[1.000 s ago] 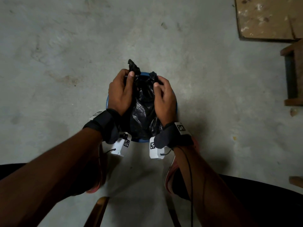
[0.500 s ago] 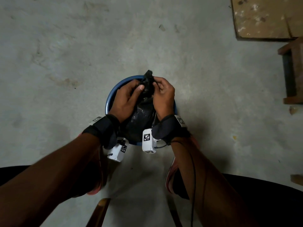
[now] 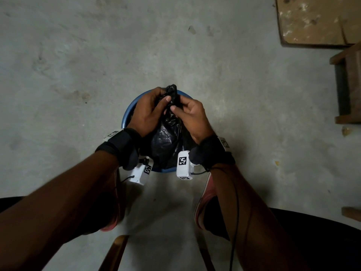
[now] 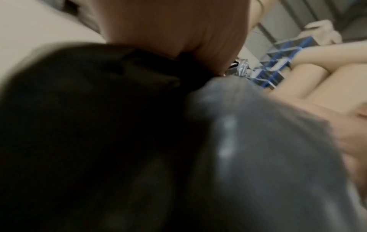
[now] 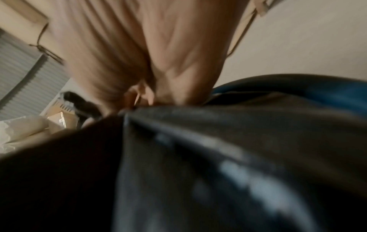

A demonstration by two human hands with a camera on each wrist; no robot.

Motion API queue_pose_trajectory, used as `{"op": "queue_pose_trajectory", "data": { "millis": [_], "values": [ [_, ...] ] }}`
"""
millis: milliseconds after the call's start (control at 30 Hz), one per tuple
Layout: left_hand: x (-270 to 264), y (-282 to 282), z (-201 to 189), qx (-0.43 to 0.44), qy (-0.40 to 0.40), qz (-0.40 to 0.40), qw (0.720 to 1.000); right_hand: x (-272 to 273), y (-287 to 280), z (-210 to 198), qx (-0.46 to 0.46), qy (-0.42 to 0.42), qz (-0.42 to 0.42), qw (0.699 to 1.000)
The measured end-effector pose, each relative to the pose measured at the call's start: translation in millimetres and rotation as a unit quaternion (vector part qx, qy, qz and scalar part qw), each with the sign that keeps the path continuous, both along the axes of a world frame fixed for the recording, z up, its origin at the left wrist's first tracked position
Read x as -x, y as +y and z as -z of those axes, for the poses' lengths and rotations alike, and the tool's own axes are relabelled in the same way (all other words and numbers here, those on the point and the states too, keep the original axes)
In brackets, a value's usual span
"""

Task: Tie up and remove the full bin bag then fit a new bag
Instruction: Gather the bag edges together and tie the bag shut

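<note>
A black bin bag (image 3: pixel 166 141) sits in a round blue bin (image 3: pixel 125 119) on the concrete floor, in the middle of the head view. Its top is gathered into a twisted neck (image 3: pixel 172 92) above the far rim. My left hand (image 3: pixel 150 112) grips the neck from the left, thumb pressed on the plastic. My right hand (image 3: pixel 187 114) pinches the neck from the right. Both wrist views are blurred: the black bag (image 4: pixel 258 157) fills the left one under my left hand (image 4: pixel 178 31), and the bag (image 5: pixel 218 157) fills the right one under my right hand (image 5: pixel 149 55).
My two feet in pink shoes (image 3: pixel 203 200) stand just near the bin. A stained board (image 3: pixel 312 20) lies at the far right, with a wooden stool (image 3: pixel 349 85) beside it. A wooden leg (image 3: pixel 115 251) shows at the bottom edge.
My hands came together from either side of the bag and bunched its two top ends into one neck. The left thumb now presses across it.
</note>
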State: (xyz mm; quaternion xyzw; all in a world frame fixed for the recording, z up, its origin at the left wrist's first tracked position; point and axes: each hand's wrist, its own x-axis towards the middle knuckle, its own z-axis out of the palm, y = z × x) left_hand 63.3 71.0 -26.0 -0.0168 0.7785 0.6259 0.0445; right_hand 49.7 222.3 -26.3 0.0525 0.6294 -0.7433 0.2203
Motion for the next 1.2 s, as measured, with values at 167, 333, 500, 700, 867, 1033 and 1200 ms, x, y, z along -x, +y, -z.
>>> {"op": "queue_pose_trajectory", "data": {
  "millis": [167, 333, 500, 700, 867, 1033, 1200],
  "values": [
    [-2, -1, 8, 0.051, -0.009, 0.022, 0.998, 1, -3, 3, -0.044, 0.022, 0.066, 0.997],
    [-2, -4, 8, -0.005, -0.056, 0.005, 0.998, -1, -4, -2, 0.042, -0.031, 0.061, 0.997],
    [5, 3, 4, -0.061, -0.089, -0.019, 0.994, -2, 2, -8, 0.072, -0.022, 0.043, 0.996],
    [6, -15, -2, -0.088, -0.173, 0.096, 0.976, -1, 4, 2, 0.142, -0.06, 0.069, 0.986],
    [19, -25, -15, -0.135, -0.258, 0.035, 0.956, 9, 8, 0, 0.07, -0.001, -0.07, 0.995],
    [26, -24, -21, -0.185, -0.282, -0.063, 0.939, 19, 18, -6, -0.179, 0.209, -0.222, 0.935],
    [25, -35, -22, -0.165, -0.281, -0.06, 0.943, 9, 12, 2, -0.294, 0.304, -0.169, 0.891]
  ]
}}
